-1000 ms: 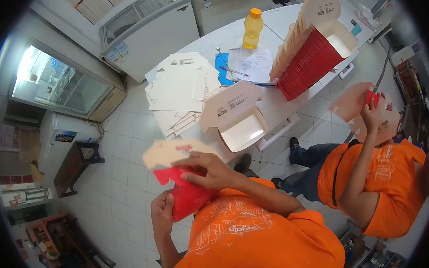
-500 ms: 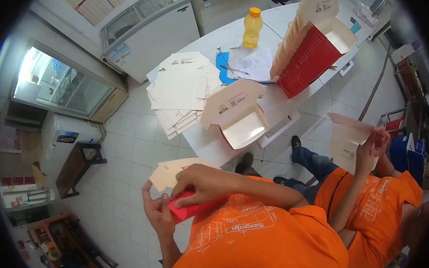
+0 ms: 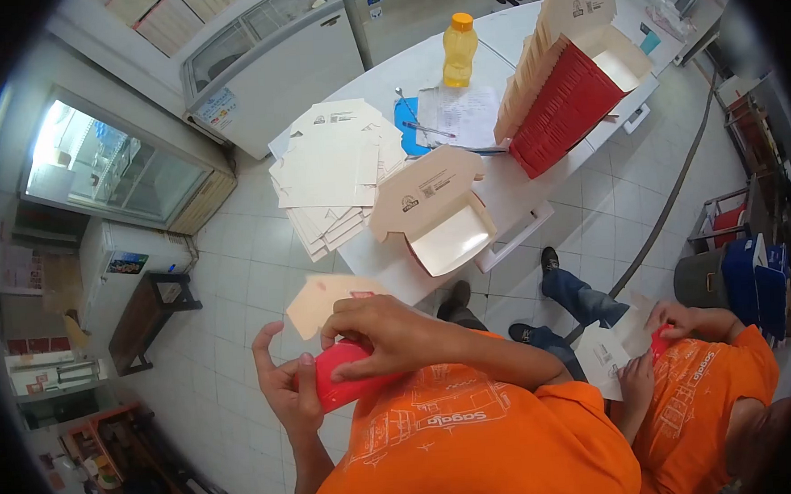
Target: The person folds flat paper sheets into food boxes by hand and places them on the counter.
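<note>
A cardboard food box (image 3: 353, 374), red outside with a cream lid flap, is held close to my chest, partly folded. My left hand (image 3: 288, 382) grips its left end, thumb against the red wall and index finger raised. From above, my right hand (image 3: 378, 337) closes over the red side, fingers bent at the edge. Just ahead on the table corner stands a folded box (image 3: 453, 235) with its lid up and its pale inside showing. Left of that lies a pile of flat cardboard blanks (image 3: 333, 165).
On the white table (image 3: 408, 67) are a tall nested stack of red boxes (image 3: 563, 108), a yellow bottle (image 3: 459, 51), papers (image 3: 460, 114) and a pen (image 3: 430, 130). At my right, a co-worker in an orange shirt (image 3: 702, 383) handles another box (image 3: 602, 357).
My right hand has shifted slightly along the box, and more of its red wall shows. The co-worker has lowered their box toward their body and is bending it.
</note>
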A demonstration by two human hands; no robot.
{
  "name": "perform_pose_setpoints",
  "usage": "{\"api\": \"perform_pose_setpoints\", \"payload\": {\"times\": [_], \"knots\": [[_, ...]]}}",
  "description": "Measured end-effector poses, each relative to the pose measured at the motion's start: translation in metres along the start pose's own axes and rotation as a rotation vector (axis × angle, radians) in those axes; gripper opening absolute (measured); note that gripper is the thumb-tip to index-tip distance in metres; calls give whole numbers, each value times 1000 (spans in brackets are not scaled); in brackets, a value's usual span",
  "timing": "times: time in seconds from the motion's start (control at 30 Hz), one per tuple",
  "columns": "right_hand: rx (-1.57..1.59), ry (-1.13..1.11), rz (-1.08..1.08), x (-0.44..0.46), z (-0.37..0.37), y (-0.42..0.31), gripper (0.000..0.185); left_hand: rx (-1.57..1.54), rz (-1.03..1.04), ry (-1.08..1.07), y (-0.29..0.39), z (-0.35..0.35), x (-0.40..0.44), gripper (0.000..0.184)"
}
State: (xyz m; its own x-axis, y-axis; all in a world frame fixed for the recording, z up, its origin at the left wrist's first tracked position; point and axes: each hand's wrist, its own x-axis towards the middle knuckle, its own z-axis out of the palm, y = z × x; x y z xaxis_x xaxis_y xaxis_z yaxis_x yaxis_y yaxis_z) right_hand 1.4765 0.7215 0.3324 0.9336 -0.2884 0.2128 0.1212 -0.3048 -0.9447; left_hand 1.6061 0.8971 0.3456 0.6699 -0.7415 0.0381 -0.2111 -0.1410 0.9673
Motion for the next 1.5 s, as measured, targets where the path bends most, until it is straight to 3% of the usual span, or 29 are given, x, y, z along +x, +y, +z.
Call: {"api": "perform_pose_setpoints", "payload": {"times": [0.07,0.17,0.23,0.33,0.43,0.53,0.6,0.67,0.77,0.87,0.97,1.07,1.13,1.17,1.2,1.23,1.33,1.43,1.5], "knots": [[30,20,11,-1,-1,-1,29,-51,-69,-1,7,4,-1,20],[29,198,-2,0,3,6,33,-93,-128,6,11,3,3,26],[-13,305,5,2,5,9,35,10,-37,-11,10,-3,5,28],[89,-102,-111,5,-4,5,38,204,174,-58,5,-12,5,30],[-99,83,-318,8,-9,-18,46,254,197,1,26,-7,11,32],[-447,185,-397,12,12,-22,65,48,119,78,40,6,23,34],[-455,158,-392,9,15,-12,73,180,84,-33,24,-17,24,35],[-379,176,-317,8,10,-6,77,182,87,-96,4,-52,36,58],[-106,293,-108,1,-14,5,75,-33,122,-85,-11,-85,54,116],[158,391,42,-2,-18,29,72,-399,39,-65,-15,-86,60,144],[274,419,106,-4,-16,39,71,-216,-13,-55,-13,-62,56,120],[374,518,118,-5,-13,53,69,-310,19,-1,-42,-69,50,99],[462,611,91,-5,-9,61,65,-179,-41,-89,-59,-79,41,79],[477,553,106,-7,-9,61,62,-113,-73,-134,-65,-83,38,69],[490,495,122,-9,-12,57,59,-98,-51,-81,-45,-71,38,42],[503,436,139,-11,-14,55,57,-74,-29,-32,-34,-67,37,38],[185,201,166,-16,-19,79,49,33,49,48,-25,-65,36,24],[-395,291,190,-14,-16,104,48,250,100,-96,-31,-75,26,15],[-496,433,52,-7,-15,93,47,431,102,-293,-29,-70,22,15]]}}
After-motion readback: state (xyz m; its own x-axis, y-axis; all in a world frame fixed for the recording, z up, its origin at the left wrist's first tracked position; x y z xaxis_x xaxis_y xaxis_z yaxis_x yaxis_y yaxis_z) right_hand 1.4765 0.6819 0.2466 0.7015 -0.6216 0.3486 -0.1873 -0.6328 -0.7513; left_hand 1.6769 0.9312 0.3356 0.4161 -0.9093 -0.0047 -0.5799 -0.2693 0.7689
